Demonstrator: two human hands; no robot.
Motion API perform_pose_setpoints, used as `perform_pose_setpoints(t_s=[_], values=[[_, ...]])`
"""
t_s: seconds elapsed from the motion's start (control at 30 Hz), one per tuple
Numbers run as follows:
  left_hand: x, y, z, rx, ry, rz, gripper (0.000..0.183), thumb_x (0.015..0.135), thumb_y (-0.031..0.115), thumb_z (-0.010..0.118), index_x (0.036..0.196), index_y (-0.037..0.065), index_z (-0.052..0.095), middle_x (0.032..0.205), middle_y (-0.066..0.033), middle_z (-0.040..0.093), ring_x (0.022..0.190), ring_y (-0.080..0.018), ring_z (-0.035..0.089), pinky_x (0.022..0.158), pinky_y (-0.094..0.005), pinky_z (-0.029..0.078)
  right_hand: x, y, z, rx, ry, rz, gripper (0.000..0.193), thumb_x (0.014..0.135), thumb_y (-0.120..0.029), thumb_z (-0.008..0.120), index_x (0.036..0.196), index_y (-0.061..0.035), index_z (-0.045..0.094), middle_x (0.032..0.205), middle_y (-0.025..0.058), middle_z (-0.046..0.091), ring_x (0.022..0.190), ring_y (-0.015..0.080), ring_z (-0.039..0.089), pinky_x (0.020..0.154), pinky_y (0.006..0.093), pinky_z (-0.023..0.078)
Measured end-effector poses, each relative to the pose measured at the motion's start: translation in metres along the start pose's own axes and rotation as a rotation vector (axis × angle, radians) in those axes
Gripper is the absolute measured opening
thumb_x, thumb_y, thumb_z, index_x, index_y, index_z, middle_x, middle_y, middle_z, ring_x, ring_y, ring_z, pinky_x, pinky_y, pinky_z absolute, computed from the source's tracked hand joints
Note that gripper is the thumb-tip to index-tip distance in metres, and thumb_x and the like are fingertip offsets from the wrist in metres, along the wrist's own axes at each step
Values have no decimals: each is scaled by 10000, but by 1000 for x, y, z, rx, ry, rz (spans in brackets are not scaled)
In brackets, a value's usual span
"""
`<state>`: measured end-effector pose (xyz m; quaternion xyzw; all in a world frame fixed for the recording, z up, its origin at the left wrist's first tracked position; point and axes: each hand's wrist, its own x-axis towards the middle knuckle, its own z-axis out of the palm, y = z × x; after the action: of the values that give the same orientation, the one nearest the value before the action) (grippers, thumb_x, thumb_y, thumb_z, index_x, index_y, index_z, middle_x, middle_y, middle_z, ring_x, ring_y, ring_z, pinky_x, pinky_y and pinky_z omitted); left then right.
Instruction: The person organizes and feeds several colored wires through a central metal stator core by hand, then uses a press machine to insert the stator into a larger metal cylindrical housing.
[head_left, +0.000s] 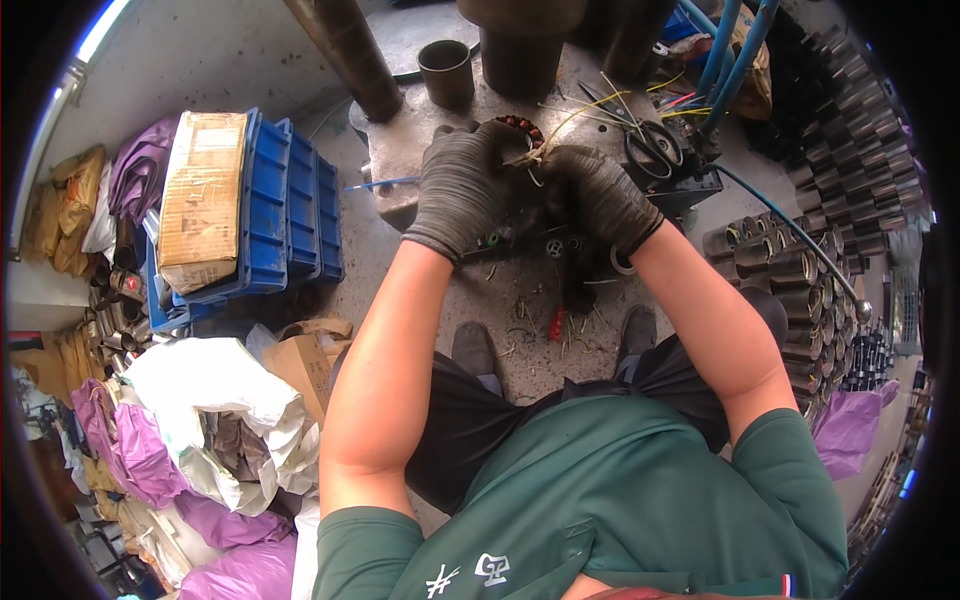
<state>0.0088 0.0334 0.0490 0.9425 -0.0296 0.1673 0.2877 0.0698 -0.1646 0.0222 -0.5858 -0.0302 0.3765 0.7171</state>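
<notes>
Blue plastic crates are standing well to the left of the wound ring, which is showing only as a dark, copper-toned arc between the two gloved hands, over the near side of the metal worktop. Just left of the ring, the left hand is curling its fingers inward and appears to be gripping the ring's side; its fingertips are partly hiding from view. Behind the ring and to its left, an open metal cylinder is standing upright.

At the ring's right side, pale wires are crossing and looping close together. For good control, the left hand should be steadying the ring while the right is guiding one strand at a time, drawing it evenly rather than jerking, as tangling would be the likely trouble. Just right of the ring, the right hand is bending its fingers toward these wires; whether they are pinching a strand, I cannot tell. Farther right of the ring, black-handled scissors are lying near loose strands, so any slack should be staying away from their blades.
</notes>
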Motion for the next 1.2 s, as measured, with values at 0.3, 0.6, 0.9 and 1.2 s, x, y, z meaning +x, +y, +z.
perform_pose_setpoints(t_s=[0.3,0.6,0.9,1.2], values=[[-2,-20,11,-202,-72,-72,259,875,-47,671,1117,33,714,1106,-187,682,1039,-335,685,925,-383,548,6,14,7,171,54,-53,124,844,-214,714,853,-91,699,735,8,624,647,127,572,580,276,492],[-3,-18,18,-206,-5,-92,276,824,17,637,1061,76,767,1026,-198,731,994,-376,703,920,-437,553,-7,20,7,63,-10,-113,188,921,-213,648,874,-44,715,738,43,652,621,151,623,592,300,559],[1,-15,16,-463,-100,-325,295,844,36,609,1088,68,770,1122,-192,717,1053,-346,700,952,-427,552,-25,0,21,52,-75,-228,161,948,-133,634,923,-4,728,844,74,732,706,144,689,667,301,602],[-10,-5,14,123,89,63,156,812,215,773,928,112,792,1041,-140,714,972,-361,666,865,-457,551,-32,-4,13,-192,-103,-212,149,967,-144,636,949,-25,725,873,31,720,821,98,663,802,268,550]])
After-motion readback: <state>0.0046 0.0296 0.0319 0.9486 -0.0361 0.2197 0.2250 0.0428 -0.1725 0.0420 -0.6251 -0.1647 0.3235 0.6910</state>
